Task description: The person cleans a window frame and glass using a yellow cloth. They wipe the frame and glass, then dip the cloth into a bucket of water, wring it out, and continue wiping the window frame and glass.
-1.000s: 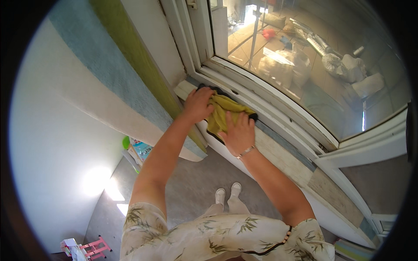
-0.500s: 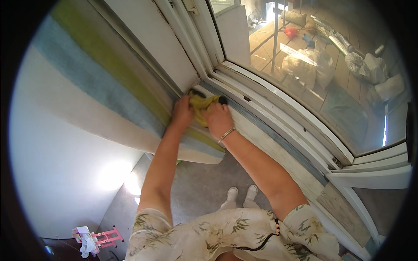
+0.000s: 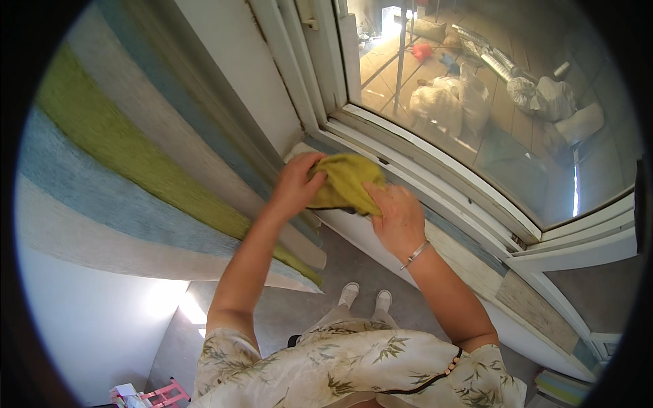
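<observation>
Both of my hands hold a yellow-green cloth (image 3: 343, 182) just above the window sill (image 3: 442, 234). My left hand (image 3: 296, 185) grips its left side with fingers curled around it. My right hand (image 3: 398, 214), with a thin bracelet on the wrist, grips the cloth's right edge. The cloth is bunched between the two hands, near the left corner of the white window frame (image 3: 435, 173).
A striped curtain in grey, green and blue (image 3: 129, 170) hangs at the left. The large window pane (image 3: 490, 102) shows a paved yard with bags below. The grey floor (image 3: 306, 299) and my white shoes (image 3: 364, 296) lie beneath. A small pink rack (image 3: 160, 394) stands at the lower left.
The cloth has been lifted off the sill and bunched up between both hands. The view has moved closer to the window corner.
</observation>
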A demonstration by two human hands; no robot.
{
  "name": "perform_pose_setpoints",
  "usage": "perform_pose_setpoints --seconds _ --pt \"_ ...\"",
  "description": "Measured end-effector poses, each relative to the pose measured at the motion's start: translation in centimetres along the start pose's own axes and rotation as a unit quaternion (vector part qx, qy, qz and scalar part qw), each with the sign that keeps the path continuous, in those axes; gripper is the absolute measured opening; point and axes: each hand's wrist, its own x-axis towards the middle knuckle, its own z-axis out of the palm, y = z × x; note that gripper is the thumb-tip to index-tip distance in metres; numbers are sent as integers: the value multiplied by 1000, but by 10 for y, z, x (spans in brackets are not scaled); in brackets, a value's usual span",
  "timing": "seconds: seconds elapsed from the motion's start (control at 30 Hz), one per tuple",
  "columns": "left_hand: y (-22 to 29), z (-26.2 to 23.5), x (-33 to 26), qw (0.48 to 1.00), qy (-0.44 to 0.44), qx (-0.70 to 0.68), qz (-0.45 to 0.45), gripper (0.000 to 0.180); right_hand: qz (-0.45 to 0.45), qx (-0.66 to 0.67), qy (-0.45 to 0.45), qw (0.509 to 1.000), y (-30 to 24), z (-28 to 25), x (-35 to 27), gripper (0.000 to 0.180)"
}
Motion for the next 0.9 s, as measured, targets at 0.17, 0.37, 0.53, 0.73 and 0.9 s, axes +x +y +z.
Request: perform_pose_setpoints --seconds 0.17,0.37,0.53,0.73,0.9 --pt "-90 27 20 962 75 204 164 30 -26 -79 38 996 11 96 24 42" --pt "-89 -10 -19 964 -66 247 -75 32 10 48 -132 990 -22 113 69 34" --pt "-64 -59 -58 874 -376 35 -306 24 -36 193 -422 885 -33 102 24 30" --pt "-12 -58 -21 955 -202 -52 -211 23 118 272 -279 914 -32 29 1 36" --pt "35 -30 0 978 168 -115 54 26 -10 -47 114 992 -37 -28 15 52"
